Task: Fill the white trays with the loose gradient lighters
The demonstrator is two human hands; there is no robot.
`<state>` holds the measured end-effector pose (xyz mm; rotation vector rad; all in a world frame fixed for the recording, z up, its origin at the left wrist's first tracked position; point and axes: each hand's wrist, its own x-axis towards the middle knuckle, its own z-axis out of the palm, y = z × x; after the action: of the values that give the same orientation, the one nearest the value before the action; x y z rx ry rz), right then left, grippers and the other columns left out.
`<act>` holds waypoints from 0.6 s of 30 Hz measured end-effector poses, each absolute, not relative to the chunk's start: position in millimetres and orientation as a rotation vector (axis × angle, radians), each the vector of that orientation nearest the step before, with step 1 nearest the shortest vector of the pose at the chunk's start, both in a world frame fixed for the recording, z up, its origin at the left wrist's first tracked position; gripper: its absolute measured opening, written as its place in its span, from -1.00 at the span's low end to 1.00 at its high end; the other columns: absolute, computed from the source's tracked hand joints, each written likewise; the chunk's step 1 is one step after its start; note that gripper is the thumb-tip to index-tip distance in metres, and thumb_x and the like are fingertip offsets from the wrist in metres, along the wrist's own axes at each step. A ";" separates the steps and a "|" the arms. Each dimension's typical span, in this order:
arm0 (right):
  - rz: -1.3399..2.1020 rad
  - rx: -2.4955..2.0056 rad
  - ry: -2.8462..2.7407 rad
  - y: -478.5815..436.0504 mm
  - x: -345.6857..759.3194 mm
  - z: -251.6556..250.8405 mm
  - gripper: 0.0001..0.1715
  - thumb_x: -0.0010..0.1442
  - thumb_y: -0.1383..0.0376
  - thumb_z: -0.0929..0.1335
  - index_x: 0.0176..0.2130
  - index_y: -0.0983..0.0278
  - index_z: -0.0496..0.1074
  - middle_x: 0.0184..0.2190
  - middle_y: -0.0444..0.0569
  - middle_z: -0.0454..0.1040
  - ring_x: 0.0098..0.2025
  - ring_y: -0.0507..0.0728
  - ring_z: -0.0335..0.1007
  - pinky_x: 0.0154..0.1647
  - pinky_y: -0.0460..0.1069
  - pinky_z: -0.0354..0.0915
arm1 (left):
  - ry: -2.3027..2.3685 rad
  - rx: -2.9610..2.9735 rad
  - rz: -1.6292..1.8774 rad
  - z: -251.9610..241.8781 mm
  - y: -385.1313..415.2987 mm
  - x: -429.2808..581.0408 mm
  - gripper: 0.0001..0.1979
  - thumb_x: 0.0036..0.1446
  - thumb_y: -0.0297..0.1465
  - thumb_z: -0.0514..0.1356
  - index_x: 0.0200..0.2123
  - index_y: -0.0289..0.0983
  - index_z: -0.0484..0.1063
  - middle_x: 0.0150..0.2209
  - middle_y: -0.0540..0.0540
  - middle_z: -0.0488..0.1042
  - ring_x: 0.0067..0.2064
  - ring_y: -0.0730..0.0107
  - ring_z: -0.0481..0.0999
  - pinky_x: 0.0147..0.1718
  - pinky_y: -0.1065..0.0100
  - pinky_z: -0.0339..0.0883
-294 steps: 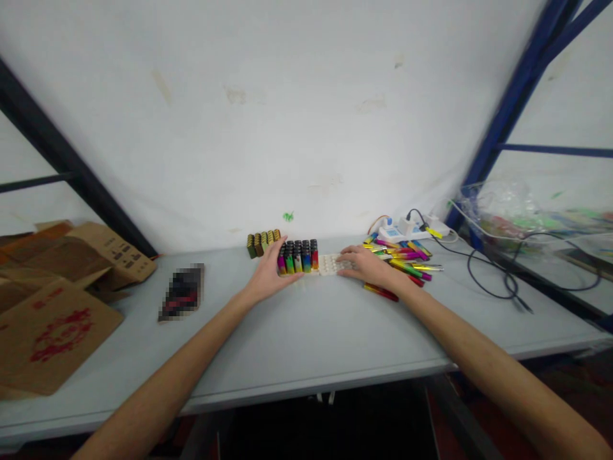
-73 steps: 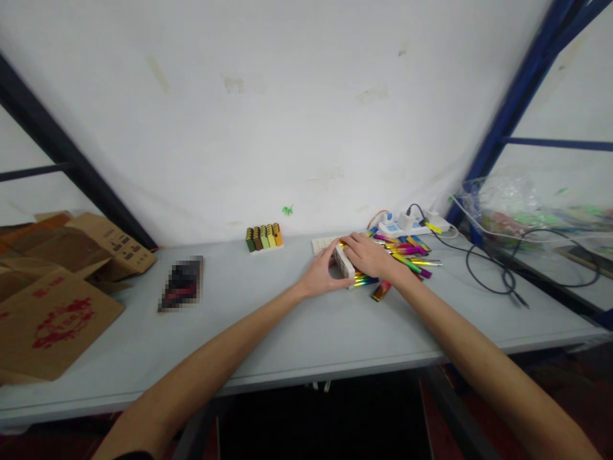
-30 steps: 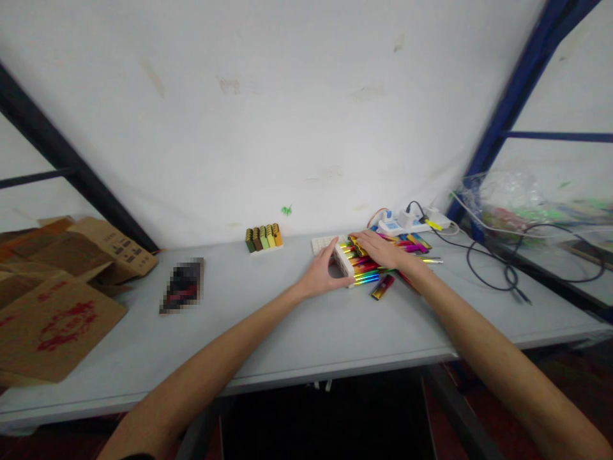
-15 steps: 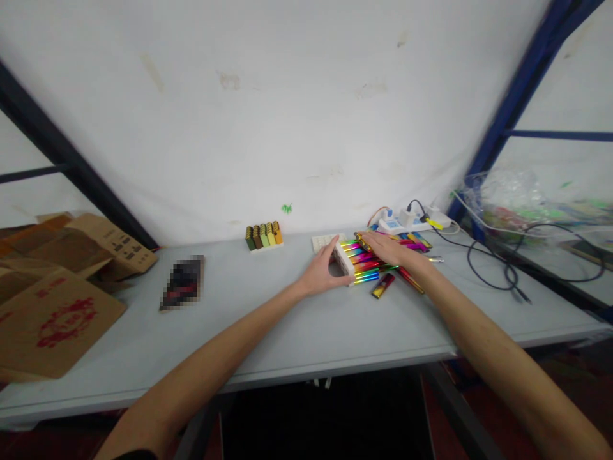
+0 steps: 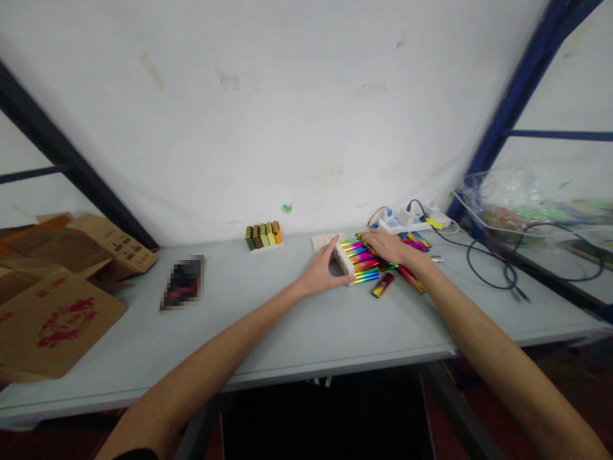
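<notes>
A white tray point(image 5: 343, 260) lies tipped on its side, with a row of shiny, rainbow-coloured lighters point(image 5: 363, 260) sticking out of it to the right. Around the tray's base is my left hand point(image 5: 322, 271), its thumb at the near end and its fingers at the far end. My right hand point(image 5: 390, 248) is laid over the outer ends of the lighters, fingers closed against them and partly hidden. A red and yellow lighter point(image 5: 383, 285) rests loose on the table just below. More loose lighters point(image 5: 410, 279) lie under and beside my right wrist.
A second tray of green, brown and yellow lighters point(image 5: 264, 236) stands near the wall. Behind my left hand is another white tray point(image 5: 322, 243). A power strip point(image 5: 407, 222) and black cables point(image 5: 502, 271) lie right; cardboard boxes point(image 5: 67, 319) and a blurred-out item point(image 5: 182, 283) are left.
My right hand has shifted slightly at the lighters' outer ends. My left hand and the tray stay in place.
</notes>
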<state>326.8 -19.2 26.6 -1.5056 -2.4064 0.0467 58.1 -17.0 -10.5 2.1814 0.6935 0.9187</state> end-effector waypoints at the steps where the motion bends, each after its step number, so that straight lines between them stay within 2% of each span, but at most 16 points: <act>1: 0.044 -1.498 -2.414 -18.6 327.7 26.6 -0.48 0.46 0.30 0.04 0.05 0.33 0.47 0.00 0.20 0.54 0.07 0.29 0.45 0.20 0.22 0.28 | 0.696 2.184 0.917 -10.3 -17.1 58.1 0.20 -0.05 -0.07 0.48 0.49 -0.22 -0.11 0.38 -0.38 0.14 0.35 -0.17 0.27 0.33 -0.07 0.19; 5: 0.019 -1.491 -2.415 -18.1 330.3 28.1 -0.51 0.45 0.28 0.08 0.05 0.34 0.48 -0.01 0.22 0.54 0.06 0.31 0.43 0.17 0.19 0.29 | 0.697 2.187 0.919 -9.5 -17.9 58.0 0.19 -0.05 -0.08 0.48 0.49 -0.22 -0.10 0.39 -0.36 0.13 0.37 -0.15 0.24 0.32 -0.04 0.21; 14: -0.073 -1.602 -2.299 -22.1 330.0 37.5 -0.38 0.51 0.17 0.01 -0.12 0.36 0.52 -0.17 0.20 0.57 -0.12 0.23 0.47 0.00 0.06 0.29 | 0.683 2.184 0.922 -9.3 -18.0 57.5 0.18 -0.04 -0.08 0.48 0.49 -0.18 -0.10 0.41 -0.33 0.12 0.40 -0.15 0.20 0.33 -0.06 0.21; 18: -0.241 -1.712 -2.197 -9.7 345.3 28.8 -0.48 0.48 0.25 0.09 -0.06 0.42 0.52 -0.09 0.26 0.56 -0.01 0.27 0.44 0.10 0.08 0.26 | 0.684 2.184 0.920 -8.3 -18.5 57.4 0.18 -0.05 -0.09 0.48 0.49 -0.18 -0.10 0.41 -0.33 0.12 0.39 -0.14 0.22 0.34 -0.07 0.19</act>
<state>345.3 -9.7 28.8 -1.7118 -2.1969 -0.2409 57.4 -18.5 -8.3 2.1837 0.6845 0.9200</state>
